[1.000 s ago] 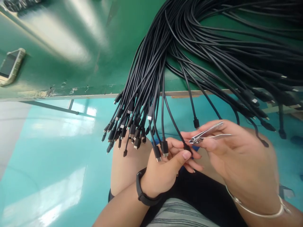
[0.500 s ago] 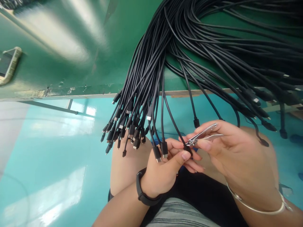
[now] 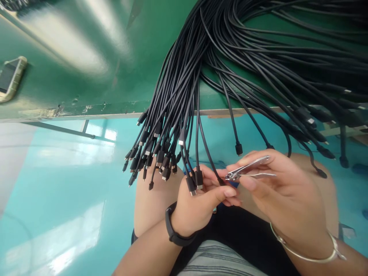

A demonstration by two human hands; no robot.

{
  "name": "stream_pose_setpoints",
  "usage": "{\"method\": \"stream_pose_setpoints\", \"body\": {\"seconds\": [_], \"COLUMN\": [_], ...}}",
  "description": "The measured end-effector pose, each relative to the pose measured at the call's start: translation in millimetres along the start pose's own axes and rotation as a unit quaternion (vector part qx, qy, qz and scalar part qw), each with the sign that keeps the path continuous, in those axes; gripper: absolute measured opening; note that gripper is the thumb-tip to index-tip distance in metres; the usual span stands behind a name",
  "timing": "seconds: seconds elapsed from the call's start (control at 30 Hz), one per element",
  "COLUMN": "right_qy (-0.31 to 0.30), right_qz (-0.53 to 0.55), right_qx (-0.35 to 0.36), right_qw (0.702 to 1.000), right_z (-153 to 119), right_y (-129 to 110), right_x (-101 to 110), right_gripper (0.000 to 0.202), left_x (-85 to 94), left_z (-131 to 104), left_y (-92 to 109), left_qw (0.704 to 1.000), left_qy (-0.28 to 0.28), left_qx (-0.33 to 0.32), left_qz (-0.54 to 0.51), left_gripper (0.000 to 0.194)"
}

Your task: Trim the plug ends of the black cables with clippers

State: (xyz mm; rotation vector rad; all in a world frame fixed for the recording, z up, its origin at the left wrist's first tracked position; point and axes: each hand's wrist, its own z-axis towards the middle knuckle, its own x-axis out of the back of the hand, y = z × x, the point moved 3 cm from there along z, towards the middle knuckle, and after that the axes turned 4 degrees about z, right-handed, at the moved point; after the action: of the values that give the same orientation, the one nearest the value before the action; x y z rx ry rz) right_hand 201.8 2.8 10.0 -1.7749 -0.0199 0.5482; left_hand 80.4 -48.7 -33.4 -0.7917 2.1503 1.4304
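Observation:
A thick bundle of black cables [image 3: 184,88] lies on the green table [image 3: 86,57] and hangs over its front edge, with several plug ends dangling above my knee. My left hand [image 3: 201,203], with a black band on the wrist, pinches the plug end of one black cable [image 3: 207,153] between thumb and fingers. My right hand [image 3: 278,195], wearing a silver bangle, grips a metal nail clipper [image 3: 247,168]. The clipper's jaws sit right at the plug held by the left hand.
A phone in a pale case [image 3: 11,76] lies at the table's left edge. More cable ends [image 3: 316,134] hang over the edge on the right. Below is a glossy teal floor [image 3: 57,184]. My bare knees and striped shirt fill the lower middle.
The clipper jaws moved slightly left onto the held plug, and my left thumb shifted over it. The view drifted a little; the cables stayed put.

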Motion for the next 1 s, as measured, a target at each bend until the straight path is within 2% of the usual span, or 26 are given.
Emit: {"method": "stream_pose_setpoints", "body": {"seconds": [0.1, 0.23, 0.33, 0.47, 0.6, 0.8, 0.9, 1.0], "right_qy": [-0.001, 0.012, 0.026, 0.039, 0.027, 0.028, -0.032, -0.091], "right_qz": [-0.032, -0.076, -0.085, -0.092, -0.103, -0.038, 0.033, -0.005], "right_qx": [0.02, -0.007, -0.018, 0.002, 0.016, -0.041, -0.072, -0.068], "right_qw": [0.999, 0.997, 0.996, 0.995, 0.994, 0.998, 0.996, 0.993], "right_z": [-1.8, -2.5, -2.3, -1.6, -1.7, 0.0, 5.0, 8.2], "right_y": [-0.9, -0.2, -1.3, -2.5, -0.2, 7.9, 7.2, -2.2], "right_x": [-4.0, -4.6, -4.8, -5.0, -3.8, 2.4, 2.7, 4.8], "right_gripper": [0.01, 0.007, 0.006, 0.006, 0.007, 0.007, 0.008, 0.009], "left_x": [2.5, 2.9, 2.1, 2.7, 2.1, -4.7, -8.0, -7.5], "left_z": [-2.4, -4.4, -4.6, -3.7, -2.4, -0.1, 2.4, 4.0], "left_y": [0.3, 4.0, 5.4, 4.1, 3.3, 6.9, 9.3, 10.1], "left_qw": [0.998, 0.992, 0.99, 0.988, 0.989, 0.993, 0.994, 0.995], "left_qy": [0.053, 0.091, 0.095, 0.101, 0.1, 0.089, 0.079, 0.058], "left_qx": [-0.011, -0.034, -0.036, -0.021, -0.006, 0.023, 0.04, 0.044], "left_qz": [0.038, 0.077, 0.096, 0.119, 0.111, 0.078, 0.064, 0.072], "left_gripper": [0.036, 0.04, 0.039, 0.04, 0.042, 0.045, 0.048, 0.047]}}
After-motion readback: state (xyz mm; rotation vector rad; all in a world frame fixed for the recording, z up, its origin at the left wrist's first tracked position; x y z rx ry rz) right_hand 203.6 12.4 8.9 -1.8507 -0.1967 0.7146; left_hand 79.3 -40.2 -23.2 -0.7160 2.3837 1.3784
